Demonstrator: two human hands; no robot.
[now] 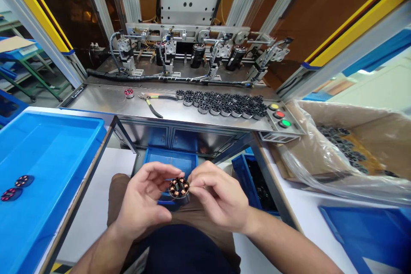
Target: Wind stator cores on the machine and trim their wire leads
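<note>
Over my lap is a round motor stator (pixel 179 189) with copper windings and a dark rim, its wound face tilted up. My right hand (pixel 218 195) pinches the stator's right edge between thumb and fingertips. Around the left side curves my left hand (pixel 146 199), its thumb spread away from the fingers. The left fingertips reach the stator's back edge; whether they press on it I cannot tell. On the metal bench ahead, a stator with red windings (pixel 129 93) lies left of yellow-and-black pliers (pixel 152 105).
Several dark stators (pixel 224 103) stand in rows on the bench, beside a button panel (pixel 280 114). Behind is a winding machine (pixel 192 51). A blue tray (pixel 58 145) at left holds two wound stators (pixel 17 186). At right stands a plastic-lined carton (pixel 379 145) containing stators.
</note>
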